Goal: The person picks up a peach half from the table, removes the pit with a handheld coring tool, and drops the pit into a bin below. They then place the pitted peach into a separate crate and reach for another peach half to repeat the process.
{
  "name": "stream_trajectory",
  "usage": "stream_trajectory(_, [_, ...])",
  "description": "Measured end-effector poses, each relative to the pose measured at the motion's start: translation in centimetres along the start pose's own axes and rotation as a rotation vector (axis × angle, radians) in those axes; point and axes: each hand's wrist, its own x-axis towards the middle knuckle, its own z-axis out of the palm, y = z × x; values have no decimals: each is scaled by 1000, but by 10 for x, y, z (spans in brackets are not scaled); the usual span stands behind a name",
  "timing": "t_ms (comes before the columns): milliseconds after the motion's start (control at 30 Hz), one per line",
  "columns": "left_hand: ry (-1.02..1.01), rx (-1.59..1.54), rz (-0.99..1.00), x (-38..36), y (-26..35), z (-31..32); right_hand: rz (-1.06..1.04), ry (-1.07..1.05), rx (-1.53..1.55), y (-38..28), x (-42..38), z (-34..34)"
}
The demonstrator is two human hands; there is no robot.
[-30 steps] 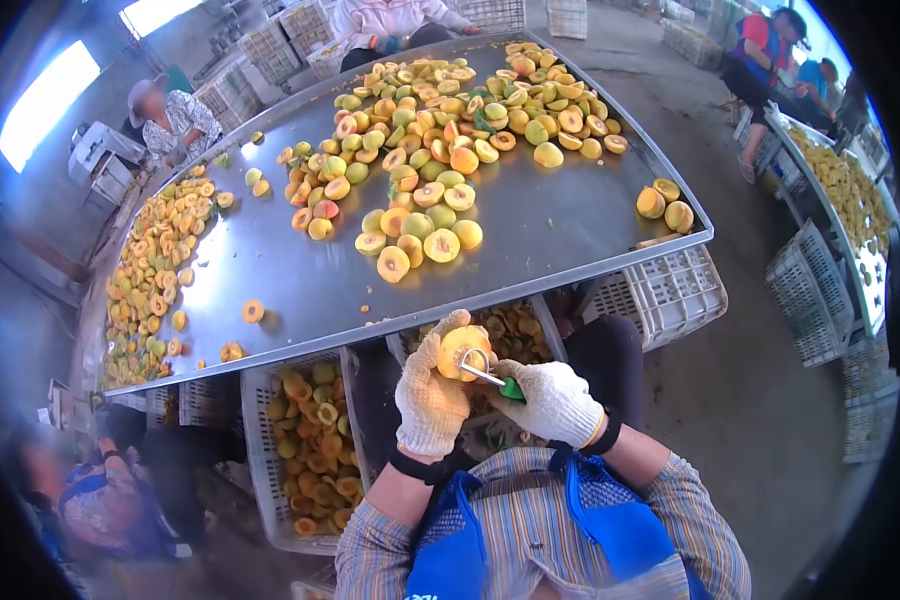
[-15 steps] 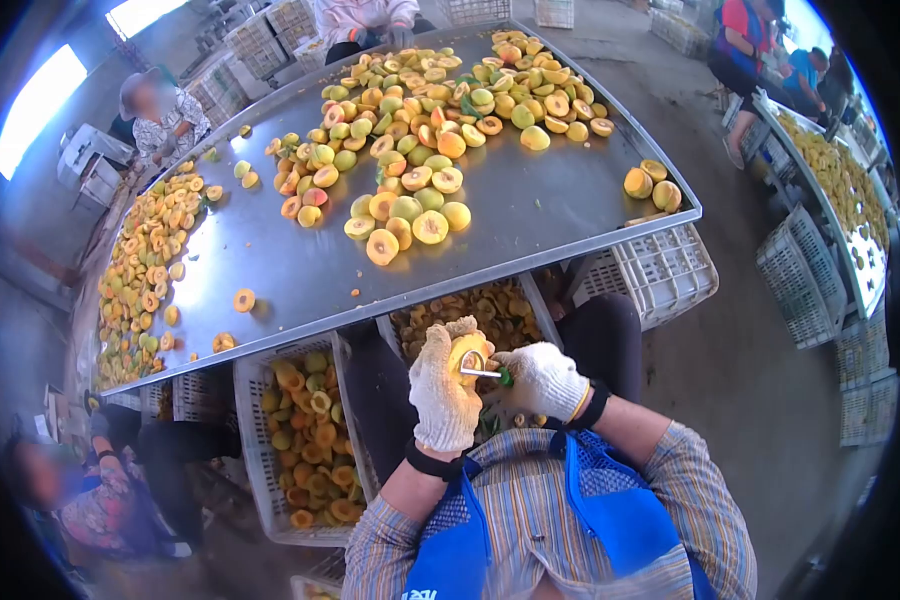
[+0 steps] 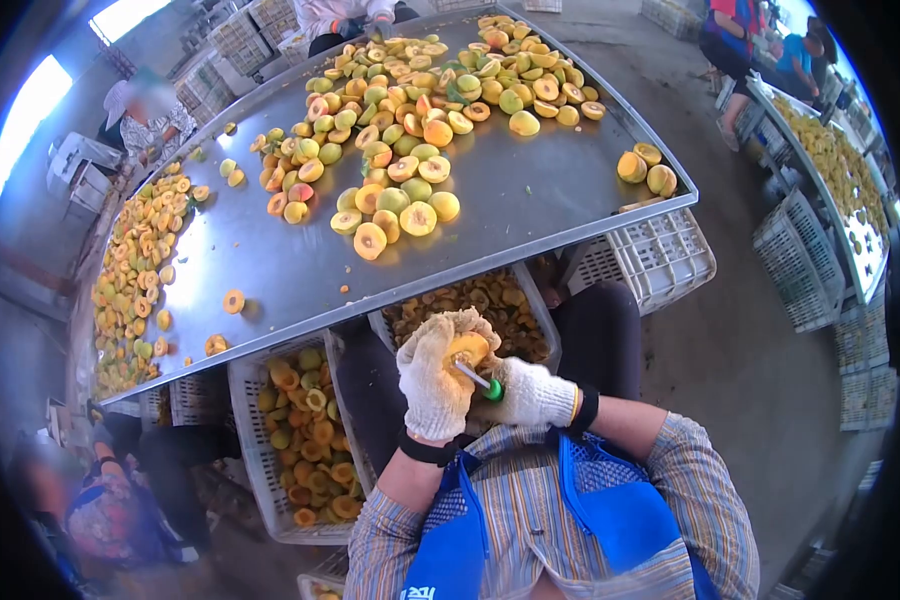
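In a white knitted glove, my left hand [image 3: 434,385] is closed around a halved peach [image 3: 469,346], its cut yellow face turned up. My right hand [image 3: 537,394], gloved too, grips a pitting knife [image 3: 493,388] by its green handle. The metal shaft runs up to the peach's cut face, and the tip is sunk at its centre, out of sight. Both hands are close together above my lap, just in front of a crate [image 3: 545,318] of pits and scraps under the table edge.
A metal table [image 3: 300,280] carries many peach halves [image 3: 395,200]. Left of my legs stands a white crate [image 3: 255,455] full of halves; another crate [image 3: 660,262] is under the right corner. Other people sit around the table, and a second fruit-covered table [image 3: 828,165] is at right.
The knife's loop, visible over the peach before, is now pushed into its centre. My right hand has turned, with the green handle tilted toward me. The view has shifted slightly.
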Motion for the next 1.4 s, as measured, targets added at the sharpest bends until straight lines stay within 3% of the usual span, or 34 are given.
stream_trajectory(67, [71, 185, -59, 0, 5, -1, 139, -83, -370, -7, 9, -18])
stream_trajectory(133, [111, 244, -92, 1, 13, 3, 147, -123, -298, -10, 8, -25])
stream_trajectory(200, [-142, 219, -152, 5, 20, -6, -81, -209, -249, 5, 8, -14])
stream_trajectory(233, [-296, 67, -184, 8, 19, -12, -192, -230, 290, 15, 11, 0])
stream_trajectory(267, [-295, 66, -184, 7, 15, -14, -130, -383, 388, 27, 9, 5])
stream_trajectory(333, [-286, -107, -187, 4, 7, -10, -351, -314, 409, 24, 10, 6])
stream_trajectory(367, [-349, -43, -167, 7, 7, -14, -349, -314, 408, 22, 12, 3])
stream_trajectory(400, [-345, -48, -162, 9, 7, -9, -222, -378, 456, 19, 14, -1])
stream_trajectory(433, [-196, -123, -183, 11, 9, -2, -98, -444, 503, 15, 17, -4])
stream_trajectory(467, [-49, -195, -199, 13, 13, 2, -104, -455, 499, 10, 19, -9])
stream_trajectory(533, [40, -326, -125, 25, 10, -23, 150, -472, 342, -6, 19, -24])
stream_trajectory(567, [27, -355, -83, 32, 11, -41, 233, -409, 414, -15, 19, -32])
stream_trajectory(667, [82, -354, 0, 27, 34, -75, 151, -28, -609, 28, 37, -26])
stream_trajectory(800, [172, -307, 84, 6, 68, -121, 191, 15, -609, 33, 42, -30])
stream_trajectory(867, [271, -159, 173, -7, 86, -155, 156, 29, -622, 45, 40, -29])
stream_trajectory(900, [491, 154, 261, -15, 95, -170, 119, 39, -638, 50, 38, -31])
stream_trajectory(933, [734, 732, 509, -8, 93, -192, 121, 24, -619, 48, 36, -33])
stream_trajectory(1000, [989, 1944, 780, 2, 105, -175, 126, -35, -617, 49, 36, -34])
stream_trajectory(1100, [400, 1950, 1062, 62, 100, -108, 78, -78, -587, 49, 41, -30])
stream_trajectory(1167, [102, 1998, 1065, 111, 78, -58, 43, -76, -571, 45, 43, -30])
stream_trajectory(1233, [-68, 2089, 985, 163, 46, -34, -19, -33, -593, 54, 41, -23])
stream_trajectory(1267, [-223, 2103, 817, 191, 36, -24, -44, -12, -613, 51, 40, -22])
stream_trajectory(1333, [-342, 2262, 886, 237, 4, -25, -75, -42, -562, 52, 41, -22])
stream_trajectory(1400, [-470, 2430, 494, 261, -11, -20, -44, -99, -562, 50, 43, -25])
